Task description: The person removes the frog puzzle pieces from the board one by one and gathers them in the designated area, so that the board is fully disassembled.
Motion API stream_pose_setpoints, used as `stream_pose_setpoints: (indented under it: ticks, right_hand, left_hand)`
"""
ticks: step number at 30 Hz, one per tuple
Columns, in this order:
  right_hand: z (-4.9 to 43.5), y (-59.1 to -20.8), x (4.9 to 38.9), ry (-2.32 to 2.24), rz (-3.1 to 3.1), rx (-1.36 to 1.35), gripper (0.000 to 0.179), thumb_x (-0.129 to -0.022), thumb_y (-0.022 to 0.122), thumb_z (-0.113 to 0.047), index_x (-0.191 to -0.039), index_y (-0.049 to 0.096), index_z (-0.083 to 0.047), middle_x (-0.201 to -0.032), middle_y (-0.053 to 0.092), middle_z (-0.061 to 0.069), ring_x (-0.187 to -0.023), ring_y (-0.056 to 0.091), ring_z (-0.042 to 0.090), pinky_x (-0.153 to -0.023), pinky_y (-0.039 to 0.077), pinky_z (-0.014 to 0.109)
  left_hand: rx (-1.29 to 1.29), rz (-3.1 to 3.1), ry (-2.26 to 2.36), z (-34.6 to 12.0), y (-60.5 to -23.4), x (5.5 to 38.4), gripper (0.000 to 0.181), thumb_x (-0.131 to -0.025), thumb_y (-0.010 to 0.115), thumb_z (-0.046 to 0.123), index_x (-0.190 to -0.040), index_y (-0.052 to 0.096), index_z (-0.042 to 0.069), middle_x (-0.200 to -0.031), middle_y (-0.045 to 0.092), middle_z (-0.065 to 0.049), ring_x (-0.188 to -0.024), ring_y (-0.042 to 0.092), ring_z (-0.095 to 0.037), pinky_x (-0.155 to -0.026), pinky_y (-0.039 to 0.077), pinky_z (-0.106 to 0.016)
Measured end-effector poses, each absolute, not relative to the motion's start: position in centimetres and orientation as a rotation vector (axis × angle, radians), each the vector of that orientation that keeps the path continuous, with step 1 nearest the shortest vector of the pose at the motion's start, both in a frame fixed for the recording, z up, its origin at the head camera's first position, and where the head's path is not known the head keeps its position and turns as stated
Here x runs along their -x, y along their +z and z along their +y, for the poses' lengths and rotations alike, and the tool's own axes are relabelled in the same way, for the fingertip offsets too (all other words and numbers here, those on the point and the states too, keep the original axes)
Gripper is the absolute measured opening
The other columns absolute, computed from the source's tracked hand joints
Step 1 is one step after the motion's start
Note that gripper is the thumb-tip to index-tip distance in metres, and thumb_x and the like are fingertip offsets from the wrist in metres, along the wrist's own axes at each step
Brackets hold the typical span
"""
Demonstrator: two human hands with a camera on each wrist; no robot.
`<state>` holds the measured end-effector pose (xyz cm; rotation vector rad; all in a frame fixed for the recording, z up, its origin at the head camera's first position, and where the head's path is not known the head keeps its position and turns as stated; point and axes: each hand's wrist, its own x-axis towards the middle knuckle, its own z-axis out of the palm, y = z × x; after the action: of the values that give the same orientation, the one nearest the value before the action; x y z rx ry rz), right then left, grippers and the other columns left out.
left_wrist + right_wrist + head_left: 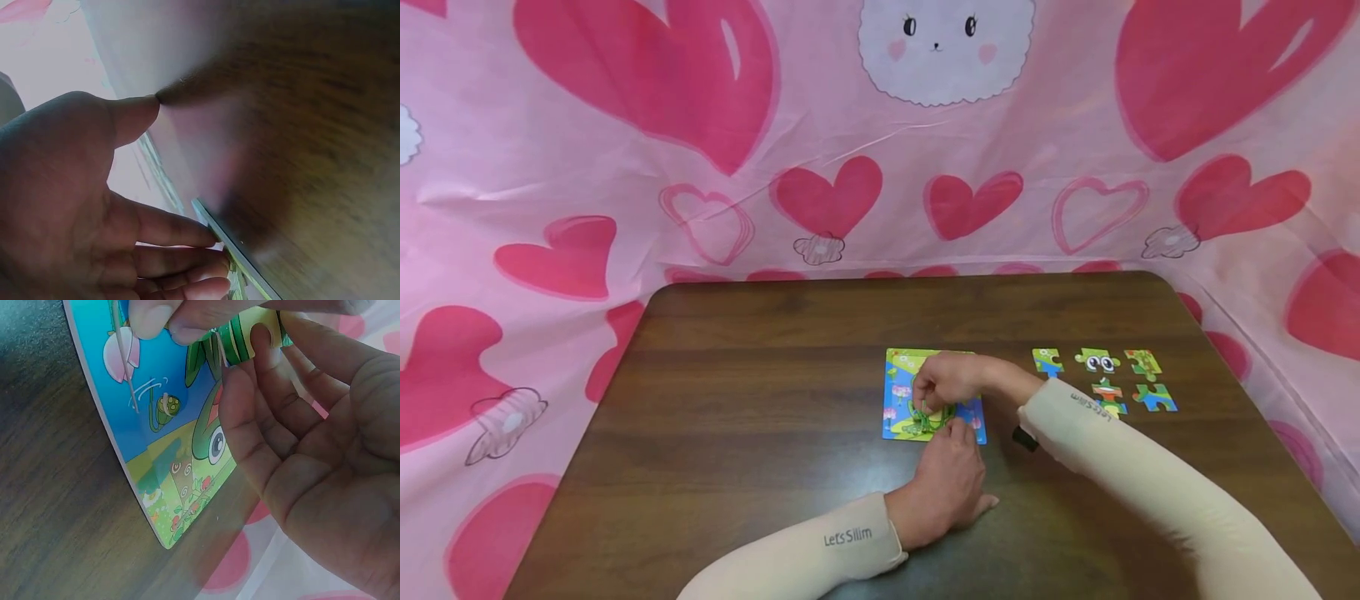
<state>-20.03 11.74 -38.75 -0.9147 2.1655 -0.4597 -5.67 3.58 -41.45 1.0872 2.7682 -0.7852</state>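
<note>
In the head view, a frog jigsaw board (pixel 891 423) lies flat near the middle of the table. My right hand (pixel 951 379) is over the board and pinches a green and yellow puzzle piece (pixel 240 339), raised at an angle from the picture in the right wrist view. My left hand (pixel 946 479) rests at the board's near edge. Its fingertips touch the board, and the thumb is spread out onto the table in the left wrist view. The hands cover much of the board's middle, so how the held piece meets it is hidden.
Right of the board lie several loose pieces, among them one with eyes (pixel 1098 361), a blue and green one (pixel 1156 398) and a corner one (pixel 1047 360). My right sleeve (pixel 1097 442) partly covers the nearest ones. A pink heart-print cloth (pixel 895 250) hangs behind the wooden table (pixel 737 417).
</note>
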Motion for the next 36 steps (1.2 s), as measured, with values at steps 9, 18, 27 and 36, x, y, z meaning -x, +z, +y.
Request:
stream_pose_setpoints:
  ticks: [9, 18, 27, 36]
  right_hand:
    - [11.6, -38.5, 20.5, -0.607, 2.156, 0.913, 0.016, -0.095, 0.066, -0.008, -0.088, 0.076, -0.017, -0.074, 0.063, -0.009, -0.064, 0.049, 0.006, -0.068, 0.045, 0.023]
    - [11.5, -37.3, 21.3, -0.746, 2.116, 0.847, 0.012, -0.098, 0.066, -0.011, -0.101, 0.077, -0.014, -0.085, 0.070, -0.003, -0.069, 0.055, 0.012, -0.066, 0.051, 0.029]
    - [13.0, -36.4, 21.8, -0.775, 2.108, 0.828, 0.017, -0.098, 0.064, -0.011, -0.109, 0.077, -0.011, -0.097, 0.071, 0.000, -0.077, 0.058, 0.017, -0.073, 0.056, 0.043]
    - [16.6, -35.6, 22.2, -0.859, 2.108, 0.812, 0.018, -0.097, 0.067, -0.010, -0.112, 0.076, -0.006, -0.086, 0.066, 0.002, -0.075, 0.057, 0.018, -0.073, 0.058, 0.042]
  left_hand:
    - [-1.077, 2.786, -0.789, 3.5, -41.5, 5.5, 0.079, -0.091, 0.031, 0.084, -0.125, 0.070, 0.024, -0.122, 0.064, 0.003, -0.111, 0.053, -0.015, -0.091, 0.047, -0.023]
    - [-1.091, 2.816, -0.802, 3.3, -41.6, 5.4, 0.080, -0.090, 0.031, 0.085, -0.123, 0.070, 0.023, -0.115, 0.064, 0.004, -0.104, 0.053, -0.014, -0.086, 0.046, -0.023]
    - [-1.083, 2.811, -0.800, 3.2, -41.7, 5.6, 0.082, -0.090, 0.030, 0.086, -0.123, 0.070, 0.022, -0.114, 0.062, 0.004, -0.104, 0.052, -0.014, -0.086, 0.047, -0.023]
    - [-1.110, 2.819, -0.646, 2.4, -41.8, 5.8, 0.086, -0.090, 0.036, 0.083, -0.131, 0.064, 0.014, -0.125, 0.061, 0.000, -0.113, 0.052, -0.015, -0.091, 0.049, -0.022]
